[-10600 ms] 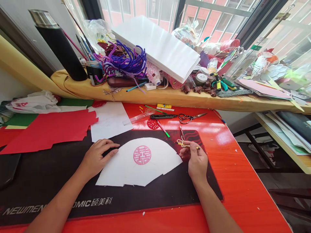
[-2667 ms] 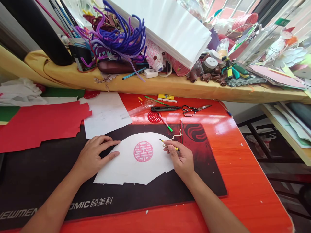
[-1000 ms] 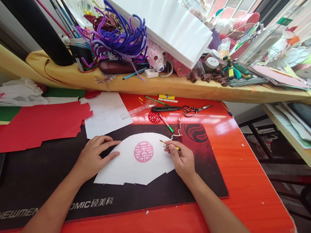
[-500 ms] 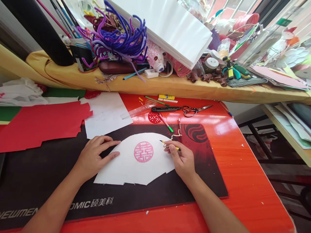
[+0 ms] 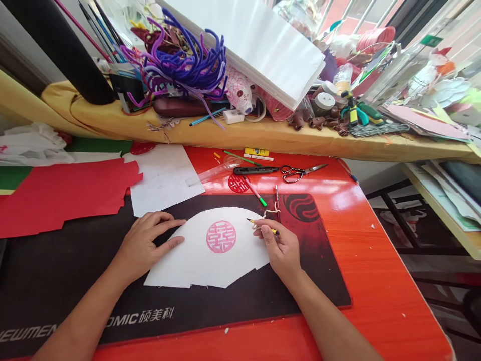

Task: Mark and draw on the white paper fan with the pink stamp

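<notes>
Left hand: your left hand (image 5: 145, 245) lay open, fingers spread, pinning the white paper fan (image 5: 225, 265) flat.
Right hand: your right hand (image 5: 281, 249) pinched a yellow pencil (image 5: 256, 221) between thumb and fingers.
Fan: at 6 o'clock on the black desk mat (image 5: 240, 296), between your hands.

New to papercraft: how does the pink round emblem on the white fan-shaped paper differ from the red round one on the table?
The pink emblem is paler and looks larger than the red emblem. The pink sits on white fan-shaped paper; the red lies on the orange table. Both are round double-happiness designs.
</notes>
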The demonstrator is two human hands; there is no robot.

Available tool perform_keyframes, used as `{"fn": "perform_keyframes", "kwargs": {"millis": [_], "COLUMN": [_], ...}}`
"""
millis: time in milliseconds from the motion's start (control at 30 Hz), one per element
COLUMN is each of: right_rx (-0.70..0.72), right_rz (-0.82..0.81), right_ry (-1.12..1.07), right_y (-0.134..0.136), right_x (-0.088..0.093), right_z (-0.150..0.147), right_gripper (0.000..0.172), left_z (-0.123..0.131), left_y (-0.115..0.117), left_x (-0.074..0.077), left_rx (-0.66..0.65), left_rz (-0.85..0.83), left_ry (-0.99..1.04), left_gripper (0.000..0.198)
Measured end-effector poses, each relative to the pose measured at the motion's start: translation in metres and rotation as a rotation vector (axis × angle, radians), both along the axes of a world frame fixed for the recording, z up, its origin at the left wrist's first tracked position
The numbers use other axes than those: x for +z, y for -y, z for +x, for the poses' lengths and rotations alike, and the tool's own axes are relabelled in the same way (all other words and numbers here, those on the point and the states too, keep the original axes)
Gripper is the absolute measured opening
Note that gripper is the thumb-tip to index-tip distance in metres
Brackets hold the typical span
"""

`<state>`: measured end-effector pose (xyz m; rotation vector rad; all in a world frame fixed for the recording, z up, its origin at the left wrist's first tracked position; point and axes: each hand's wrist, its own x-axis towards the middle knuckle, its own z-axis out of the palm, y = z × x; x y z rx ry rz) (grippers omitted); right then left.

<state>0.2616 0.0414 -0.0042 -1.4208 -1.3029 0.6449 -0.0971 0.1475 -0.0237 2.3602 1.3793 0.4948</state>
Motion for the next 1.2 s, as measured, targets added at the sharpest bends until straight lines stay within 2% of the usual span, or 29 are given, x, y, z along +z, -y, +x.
{"fn": "perform_keyframes", "kwargs": {"millis": [367,567,733,967,1100,1200], "right_rx": [-0.019,-0.102,-0.196,-0.230,-0.217,-0.177], "right_rz": [-0.025,-0.038,-0.050,-0.032,-0.035,-0.091], "right_ry": [-0.022,-0.148,-0.257,-0.178,-0.174,-0.081], "right_y": [0.001,-0.005,-0.024,-0.070,-0.094,-0.099], "right_x": [0.001,0.013,0.033,0.057,0.060,0.055], "right_z": [0.000,0.007,0.030,0.067,0.078,0.083], "right_gripper": [0.038,0.045,0.048,0.054,0.059,0.061], "left_z": [0.000,0.000,0.000,-0.001,-0.002,-0.003], "left_y": [0.000,0.000,0.000,-0.001,-0.003,-0.003], "left_x": [0.001,0.001,0.000,-0.001,-0.004,-0.007], "left_rx": [0.008,0.008,0.001,-0.001,-0.011,-0.008], "left_rz": [-0.012,-0.024,-0.021,-0.010,-0.007,0.006], "left_ry": [-0.009,0.003,0.014,0.013,0.004,0.003], "left_gripper": [0.049,0.050,0.050,0.048,0.048,0.047]}}
